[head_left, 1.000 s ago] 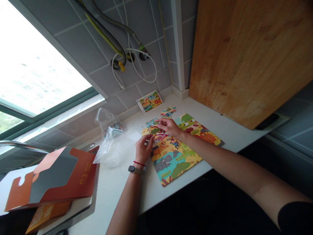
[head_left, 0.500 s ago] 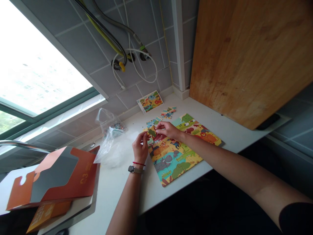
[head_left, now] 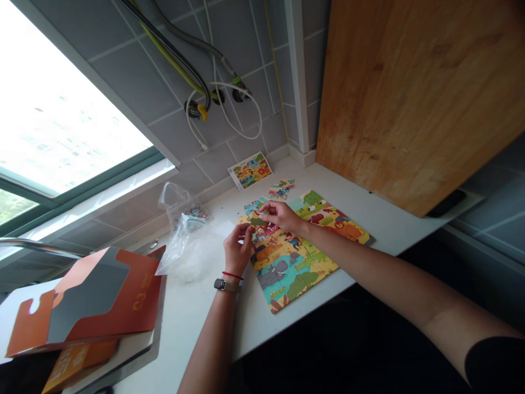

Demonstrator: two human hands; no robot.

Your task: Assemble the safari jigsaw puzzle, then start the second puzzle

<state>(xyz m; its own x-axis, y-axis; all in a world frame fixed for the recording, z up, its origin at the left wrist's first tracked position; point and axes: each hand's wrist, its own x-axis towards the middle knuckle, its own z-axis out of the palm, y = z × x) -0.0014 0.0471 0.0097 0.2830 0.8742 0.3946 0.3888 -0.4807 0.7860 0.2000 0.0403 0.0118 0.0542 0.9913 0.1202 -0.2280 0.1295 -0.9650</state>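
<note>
Two hands are over the animal jigsaw puzzle [head_left: 295, 268] — the right hand [head_left: 282, 215] pinches a green piece [head_left: 257, 220]. The left hand [head_left: 237, 250] curls just beside it, grip unclear.

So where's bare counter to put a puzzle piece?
Bare white counter lies between the puzzle and the wooden board, and below the plastic bag. It's crowded at your left hand and right hand, by the loose pieces.

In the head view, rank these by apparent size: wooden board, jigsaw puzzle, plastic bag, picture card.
Largest to smallest: wooden board, jigsaw puzzle, plastic bag, picture card. Nearness to the camera may inflate the board.
</note>
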